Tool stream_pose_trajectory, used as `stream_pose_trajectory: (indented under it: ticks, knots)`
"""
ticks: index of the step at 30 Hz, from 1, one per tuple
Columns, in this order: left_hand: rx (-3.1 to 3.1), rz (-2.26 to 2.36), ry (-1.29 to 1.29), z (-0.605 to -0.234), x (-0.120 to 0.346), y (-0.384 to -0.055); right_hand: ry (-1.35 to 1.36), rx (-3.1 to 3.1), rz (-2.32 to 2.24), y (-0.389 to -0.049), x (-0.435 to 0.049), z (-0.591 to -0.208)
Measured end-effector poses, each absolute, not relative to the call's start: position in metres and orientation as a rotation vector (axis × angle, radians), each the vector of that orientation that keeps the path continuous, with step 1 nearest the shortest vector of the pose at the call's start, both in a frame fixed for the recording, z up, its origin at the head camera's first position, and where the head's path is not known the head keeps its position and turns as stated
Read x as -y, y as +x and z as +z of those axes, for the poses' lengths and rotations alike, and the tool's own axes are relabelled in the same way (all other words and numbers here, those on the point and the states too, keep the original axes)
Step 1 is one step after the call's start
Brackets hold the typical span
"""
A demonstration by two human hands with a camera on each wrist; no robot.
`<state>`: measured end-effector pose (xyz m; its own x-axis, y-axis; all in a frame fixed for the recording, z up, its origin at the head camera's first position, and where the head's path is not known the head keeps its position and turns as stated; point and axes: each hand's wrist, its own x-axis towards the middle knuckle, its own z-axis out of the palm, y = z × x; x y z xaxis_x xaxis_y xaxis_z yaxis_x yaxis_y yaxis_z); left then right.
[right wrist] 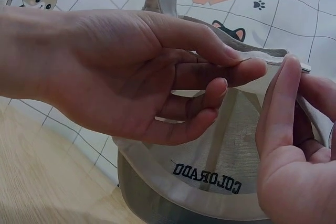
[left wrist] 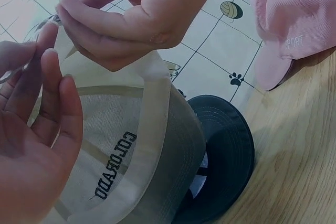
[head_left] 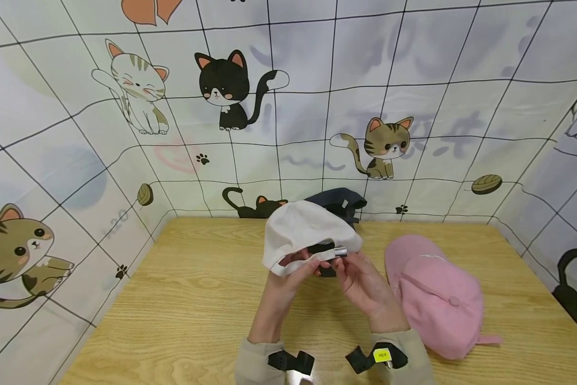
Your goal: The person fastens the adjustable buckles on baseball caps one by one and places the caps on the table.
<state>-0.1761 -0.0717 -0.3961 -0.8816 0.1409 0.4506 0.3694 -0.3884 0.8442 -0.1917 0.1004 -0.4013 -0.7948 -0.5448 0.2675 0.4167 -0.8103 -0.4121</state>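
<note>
A white cap (head_left: 307, 232) is held up over the table, its back opening toward me. My left hand (head_left: 298, 278) pinches the cap's back strap (head_left: 312, 260) between thumb and forefinger. At the strap's other end is a small silver buckle (head_left: 340, 251), where the fingertips of my right hand (head_left: 367, 283) pinch. Both hands' fingertips are close together in the right wrist view. Dark lettering (right wrist: 207, 178) shows inside the crown, past a pale sweatband (left wrist: 152, 150). Part of the strap is hidden by fingers.
A pink cap (head_left: 437, 297) lies on the wooden table (head_left: 187, 299) to the right of my right hand. Behind the white cap, by the cat-patterned wall covering (head_left: 307, 123), is a dark navy cap (head_left: 336, 198), partly hidden. A dark brim (left wrist: 226, 150) shows beside the white cap.
</note>
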Motion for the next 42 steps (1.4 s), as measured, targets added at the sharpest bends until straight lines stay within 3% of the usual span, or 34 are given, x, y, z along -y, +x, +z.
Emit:
stream_pose_trajectory:
  ticks: [23,30,42]
  knots:
    - [1.666,-2.340,-0.629,-0.412,0.063,-0.183,-0.367,-0.921,-2.585,-0.188,-0.099,-0.393]
    - [1.740,-2.413,-0.514,-0.399,0.065,-0.174,-0.441,-1.080,-2.544,-0.189,-0.096,-0.393]
    - [1.792,-2.455,-0.535,-0.396,0.065,-0.174,-0.391,-1.010,-2.568,-0.189,-0.096,-0.393]
